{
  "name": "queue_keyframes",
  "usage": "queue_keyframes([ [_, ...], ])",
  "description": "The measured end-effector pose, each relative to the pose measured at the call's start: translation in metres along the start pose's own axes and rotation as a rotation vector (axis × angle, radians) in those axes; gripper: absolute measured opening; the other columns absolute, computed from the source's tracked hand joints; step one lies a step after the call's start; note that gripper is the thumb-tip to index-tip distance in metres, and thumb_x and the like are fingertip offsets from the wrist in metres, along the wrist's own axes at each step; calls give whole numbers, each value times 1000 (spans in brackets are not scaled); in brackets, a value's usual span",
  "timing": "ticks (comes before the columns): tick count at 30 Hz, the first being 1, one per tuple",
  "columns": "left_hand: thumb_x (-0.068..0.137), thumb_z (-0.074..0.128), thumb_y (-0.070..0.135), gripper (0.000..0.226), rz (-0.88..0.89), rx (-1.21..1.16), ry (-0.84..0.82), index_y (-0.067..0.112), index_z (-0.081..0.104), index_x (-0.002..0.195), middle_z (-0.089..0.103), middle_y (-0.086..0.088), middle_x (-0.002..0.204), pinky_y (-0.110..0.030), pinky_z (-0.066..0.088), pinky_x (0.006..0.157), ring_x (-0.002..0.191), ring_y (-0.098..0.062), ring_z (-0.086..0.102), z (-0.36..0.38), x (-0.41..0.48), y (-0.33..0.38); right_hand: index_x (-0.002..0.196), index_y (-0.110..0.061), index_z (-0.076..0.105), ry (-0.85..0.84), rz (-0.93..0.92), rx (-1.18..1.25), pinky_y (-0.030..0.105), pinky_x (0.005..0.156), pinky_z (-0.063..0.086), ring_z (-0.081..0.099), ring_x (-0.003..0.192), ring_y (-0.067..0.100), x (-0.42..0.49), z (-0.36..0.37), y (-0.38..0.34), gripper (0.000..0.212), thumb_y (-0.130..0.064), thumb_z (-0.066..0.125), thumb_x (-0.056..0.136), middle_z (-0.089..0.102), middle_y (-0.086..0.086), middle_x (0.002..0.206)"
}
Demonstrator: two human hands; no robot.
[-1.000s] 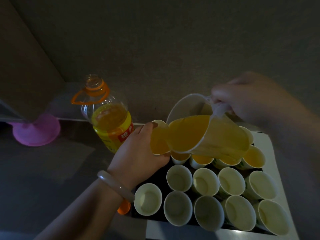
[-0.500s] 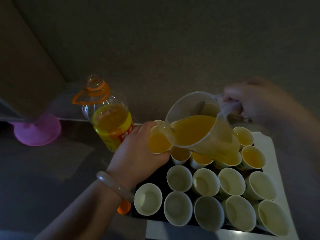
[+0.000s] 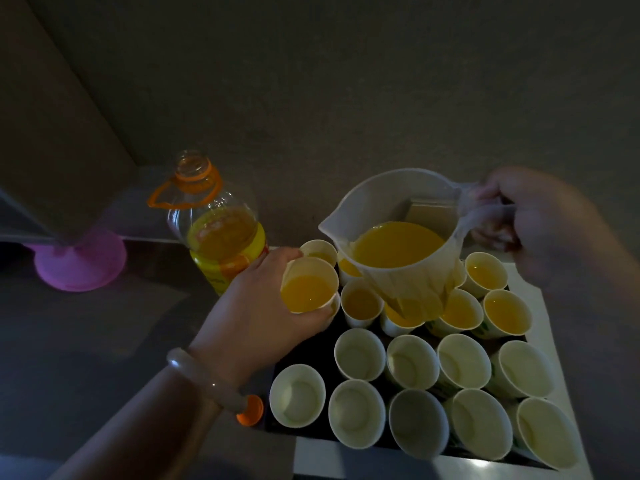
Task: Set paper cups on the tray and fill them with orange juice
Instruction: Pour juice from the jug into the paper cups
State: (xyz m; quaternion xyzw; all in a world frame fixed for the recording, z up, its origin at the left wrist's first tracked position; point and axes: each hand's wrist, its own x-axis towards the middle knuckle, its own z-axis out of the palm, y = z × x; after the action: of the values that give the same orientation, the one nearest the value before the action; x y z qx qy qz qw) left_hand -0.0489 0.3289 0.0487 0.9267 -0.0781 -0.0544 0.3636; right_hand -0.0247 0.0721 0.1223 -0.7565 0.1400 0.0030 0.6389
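At the far left we see a pink lid (image 3: 81, 263) lying flat on the dark counter, and to its right an uncapped juice bottle (image 3: 221, 237), standing upright and about half full. Its orange cap (image 3: 250, 410) lies nearer us, just beside the tray's left corner and partly hidden by the wrist's pale bracelet (image 3: 207, 382). Our left hand (image 3: 256, 313) curls around a filled paper cup (image 3: 308, 289), held at the back left of the black tray (image 3: 304, 349) – whether the cup touches the tray we cannot tell. Behind it the filled cups (image 3: 507, 311) crowd the far rows, several masked by the translucent pitcher (image 3: 398, 244) that hangs over them, spout toward the held cup. The empty cups (image 3: 360, 355) fill the two near rows, rims touching. At the right our right hand (image 3: 519, 220) grips the pitcher's handle – fingers wrapped through it.
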Motion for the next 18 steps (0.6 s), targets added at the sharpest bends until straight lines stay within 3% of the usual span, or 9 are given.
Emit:
queue_keyframes([
  [2, 62, 74, 56, 73, 2, 16, -20, 38, 44, 126, 51, 21, 110, -13, 42, 71, 96, 2, 52, -1, -4, -2, 36, -17, 54, 16, 13, 15, 19, 35, 25, 30, 33, 10, -2, 1, 0, 30, -29, 51, 64, 37, -1, 41],
  [4, 64, 76, 52, 69, 2, 35, -34, 39, 44, 123, 50, 22, 107, -14, 42, 69, 93, 3, 52, 1, -7, -4, 35, -17, 51, 59, 28, 65, 19, 36, 24, 28, 31, 9, -3, 2, 3, 41, -23, 51, 76, 35, -4, 37],
  [7, 66, 77, 48, 65, -21, 46, -51, 39, 43, 120, 51, 19, 109, -19, 45, 70, 93, -1, 53, 6, -11, -8, 53, -14, 47, 121, 58, 129, 20, 37, 25, 28, 33, 8, -8, 6, 8, 34, -16, 47, 87, 34, -5, 36],
  [11, 68, 77, 47, 65, -60, 67, -58, 39, 42, 122, 53, 15, 112, -29, 52, 76, 95, -5, 55, 12, -14, -14, 58, -13, 45, 118, 47, 191, 18, 36, 25, 27, 32, 8, -7, 5, 13, 30, -16, 45, 88, 34, -4, 38],
  [18, 69, 78, 44, 66, -109, 86, -60, 34, 42, 123, 53, 10, 113, -21, 44, 67, 92, -7, 54, 24, -12, -24, 56, -12, 41, 116, 18, 211, 19, 36, 22, 24, 33, 9, -8, 3, 16, 32, -14, 43, 87, 31, -3, 37],
])
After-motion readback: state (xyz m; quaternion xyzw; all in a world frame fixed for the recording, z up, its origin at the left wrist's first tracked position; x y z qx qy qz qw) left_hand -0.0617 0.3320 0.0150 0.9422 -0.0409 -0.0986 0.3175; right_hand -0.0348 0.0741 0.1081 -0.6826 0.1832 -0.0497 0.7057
